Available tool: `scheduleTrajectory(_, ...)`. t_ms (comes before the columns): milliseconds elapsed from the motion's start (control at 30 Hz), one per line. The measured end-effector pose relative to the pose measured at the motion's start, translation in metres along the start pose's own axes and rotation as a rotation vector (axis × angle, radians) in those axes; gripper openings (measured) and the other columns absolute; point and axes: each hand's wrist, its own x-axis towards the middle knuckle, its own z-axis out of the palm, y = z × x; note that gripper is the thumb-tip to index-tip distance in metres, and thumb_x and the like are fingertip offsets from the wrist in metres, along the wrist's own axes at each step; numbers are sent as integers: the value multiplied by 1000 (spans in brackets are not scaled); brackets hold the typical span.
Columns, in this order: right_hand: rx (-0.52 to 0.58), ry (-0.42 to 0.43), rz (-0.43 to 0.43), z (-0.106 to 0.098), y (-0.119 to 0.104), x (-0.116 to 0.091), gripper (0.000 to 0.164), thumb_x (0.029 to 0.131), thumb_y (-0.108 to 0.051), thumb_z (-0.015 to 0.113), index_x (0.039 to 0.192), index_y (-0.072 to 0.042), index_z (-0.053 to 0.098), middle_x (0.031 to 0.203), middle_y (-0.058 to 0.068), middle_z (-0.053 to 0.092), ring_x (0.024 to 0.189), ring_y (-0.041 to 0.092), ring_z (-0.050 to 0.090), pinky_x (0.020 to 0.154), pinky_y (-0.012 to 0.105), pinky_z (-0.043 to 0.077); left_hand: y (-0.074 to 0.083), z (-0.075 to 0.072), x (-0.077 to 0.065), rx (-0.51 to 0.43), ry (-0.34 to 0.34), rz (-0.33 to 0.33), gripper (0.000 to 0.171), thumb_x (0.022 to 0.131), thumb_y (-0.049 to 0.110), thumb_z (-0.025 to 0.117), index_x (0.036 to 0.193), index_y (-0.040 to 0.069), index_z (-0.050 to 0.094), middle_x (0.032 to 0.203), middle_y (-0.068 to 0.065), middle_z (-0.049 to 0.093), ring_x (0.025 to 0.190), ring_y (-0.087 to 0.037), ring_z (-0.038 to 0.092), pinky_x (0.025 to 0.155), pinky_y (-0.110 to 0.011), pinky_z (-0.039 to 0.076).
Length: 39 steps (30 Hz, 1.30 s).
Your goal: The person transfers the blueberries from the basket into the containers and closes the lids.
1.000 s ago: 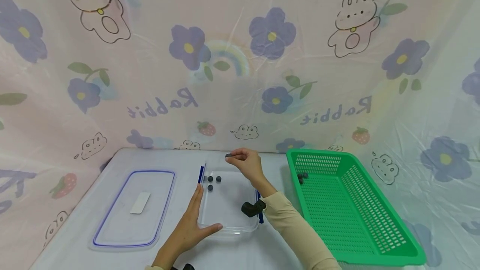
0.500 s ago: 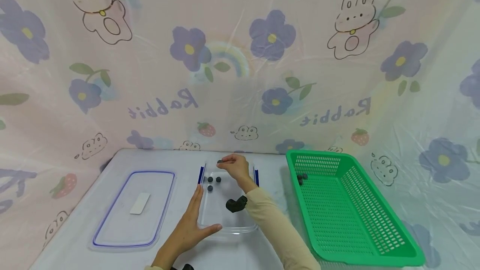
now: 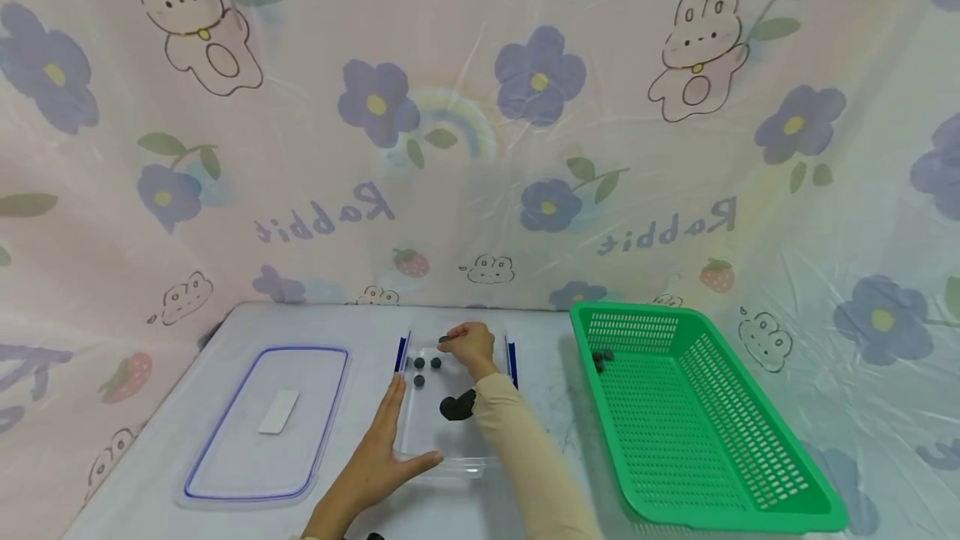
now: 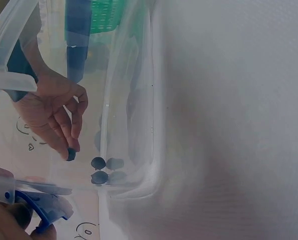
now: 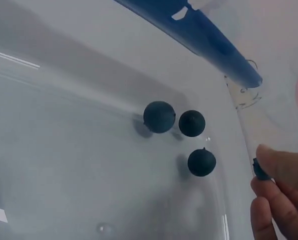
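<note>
A blueberry [image 3: 444, 339] is between the thumb and fingers of the right hand [image 3: 472, 350]. It is at the far end of a clear plastic box [image 3: 450, 440], and I can't tell if it touches anything there. Three more blueberries [image 3: 419, 381] sit close together in the far left corner. The step in hand looks like putting this one in with them. I think the next move calls for the right hand to go down gently and let go, without bumping the others.

The left hand [image 3: 378, 458] rests on the near left corner of the box, with its fingers long and its thumb out, not gripping. Blue clips [image 3: 512, 363] stick up on the left and right sides. On the left, a clear lid [image 3: 240, 457] with a blue edge lies flat, with a white card [image 3: 279, 412] on it. On the right is a green basket [image 3: 738, 515] with a few small blueberries [image 3: 608, 354] at its far left. All this is on a white worktop [image 3: 555, 390].

Compared with one second ago, the right hand is lower and more to the left. The three blueberries in the box are in the same spots.
</note>
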Motion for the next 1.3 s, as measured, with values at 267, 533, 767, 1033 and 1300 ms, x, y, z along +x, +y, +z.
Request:
scheduleTrajectory(267,-29,14,73,1,10,1,18,68,-7,88,78,-5,73,75,2,64,83,22,54,72,36,45,-1,0,-1,-7,1,-2,114,77,47,79,157,14,5,162,-10,2,144,-34,11,108,-62,20)
scheduleTrajectory(533,-24,16,110,3,19,0,19,67,-7,88,78,-5,72,87,8,60,95,29,50,80,41,45,-1,0,-2,-1,3,-16,115,76,49,80,157,14,6,162,-9,2,144,-34,11,108,-62,20)
scheduleTrajectory(767,-65,-10,126,3,19,-2,18,67,-6,87,79,-5,73,84,5,63,92,27,53,81,41,45,0,0,0,-9,-13,-36,115,77,48,79,157,13,6,162,-9,1,144,-34,10,107,-64,20)
scheduleTrajectory(1033,-112,-16,81,6,28,1,19,64,-3,89,73,-7,72,70,0,63,73,19,55,68,34,47,0,1,0,1,-15,-25,114,77,49,79,157,16,5,162,-10,3,144,-34,12,107,-63,22)
scheduleTrajectory(1300,-98,-2,56,7,26,-2,20,63,-2,89,73,-5,72,72,3,62,75,20,55,69,36,48,-1,1,0,2,-12,-20,115,76,48,80,157,14,6,162,-11,3,144,-35,11,107,-63,22)
